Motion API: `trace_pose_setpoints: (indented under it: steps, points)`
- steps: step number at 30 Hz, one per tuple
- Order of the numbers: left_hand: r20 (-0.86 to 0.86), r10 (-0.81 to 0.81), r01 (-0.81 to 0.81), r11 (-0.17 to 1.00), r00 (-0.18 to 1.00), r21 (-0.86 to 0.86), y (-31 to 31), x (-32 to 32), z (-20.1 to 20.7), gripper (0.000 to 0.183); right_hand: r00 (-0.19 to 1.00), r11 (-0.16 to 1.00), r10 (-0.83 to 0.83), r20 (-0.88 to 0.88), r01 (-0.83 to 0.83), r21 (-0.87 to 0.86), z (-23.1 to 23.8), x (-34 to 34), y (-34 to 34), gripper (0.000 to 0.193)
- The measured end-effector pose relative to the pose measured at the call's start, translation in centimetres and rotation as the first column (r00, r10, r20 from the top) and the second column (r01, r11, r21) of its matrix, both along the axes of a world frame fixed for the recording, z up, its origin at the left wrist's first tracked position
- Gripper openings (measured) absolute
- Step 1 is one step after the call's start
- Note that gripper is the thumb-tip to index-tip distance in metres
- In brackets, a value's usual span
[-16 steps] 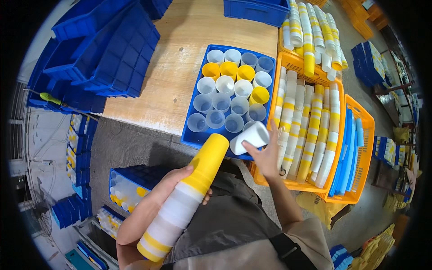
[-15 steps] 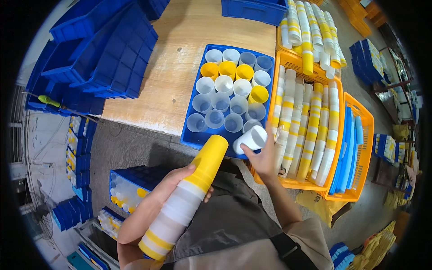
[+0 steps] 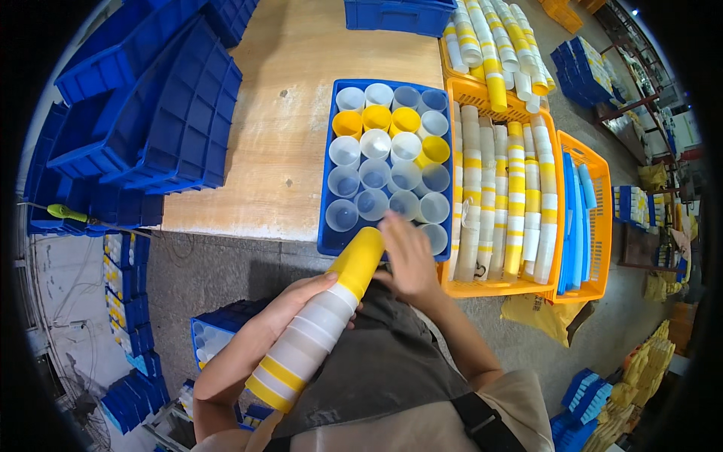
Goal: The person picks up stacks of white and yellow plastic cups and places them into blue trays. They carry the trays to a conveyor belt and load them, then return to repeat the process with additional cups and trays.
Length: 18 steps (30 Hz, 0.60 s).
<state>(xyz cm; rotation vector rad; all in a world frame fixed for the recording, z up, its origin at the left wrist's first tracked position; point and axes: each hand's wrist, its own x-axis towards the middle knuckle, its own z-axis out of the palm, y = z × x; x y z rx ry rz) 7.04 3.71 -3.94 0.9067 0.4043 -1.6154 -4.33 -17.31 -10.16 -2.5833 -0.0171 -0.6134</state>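
Observation:
My left hand [image 3: 301, 297] is wrapped round a long stack of nested cups [image 3: 312, 331], which leans across my left forearm and the dark apron. White and translucent cups make up most of the stack, with yellow bands low down and a yellow cup [image 3: 357, 260] at its upper end. My right hand [image 3: 410, 260] is beside that yellow end, thumb and fingers apart; the fingertips are slightly blurred and no cup shows in them. Beyond is a blue tray [image 3: 325, 239] holding rows of upright white, translucent and yellow cups. A whitish cup [image 3: 433, 239] stands in its near right corner.
Right of the tray, an orange crate [image 3: 482, 288] holds long cup stacks, with another such crate behind. An orange basket [image 3: 601, 241] holds blue pieces. Blue crates [image 3: 181, 113] stand at the left of the wooden table [image 3: 275, 151]. More filled crates sit on the floor.
The white cup has left my right hand, and a cup now stands in the tray's near right corner. My right hand has moved left to the stack's yellow end. The view has shifted slightly.

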Motion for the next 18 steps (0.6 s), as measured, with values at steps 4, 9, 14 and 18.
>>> trace_pose_setpoints:
  steps: [4,9,14,18]
  points:
    - [0.185,-0.133,0.133,0.991,0.974,0.015,1.1,1.3,2.0,0.052,0.981,0.97,0.159,0.108,-0.135,-0.201,1.3,2.0,2.9,0.044]
    - [0.142,-0.039,0.053,0.994,0.989,-0.095,4.1,2.9,3.2,0.053,0.927,0.935,-0.355,-0.119,0.355,-0.027,0.3,4.4,0.6,0.063]
    - [-0.052,0.1,-0.106,0.987,0.994,-0.122,7.2,4.9,0.2,0.061,0.922,0.6,-0.295,-0.252,0.384,0.702,-3.8,2.9,1.5,0.088]
    - [0.114,0.087,-0.08,0.995,0.99,-0.061,6.8,4.9,-0.1,0.056,0.932,0.927,-0.335,-0.138,0.3,-0.225,-2.5,3.0,4.1,0.081]
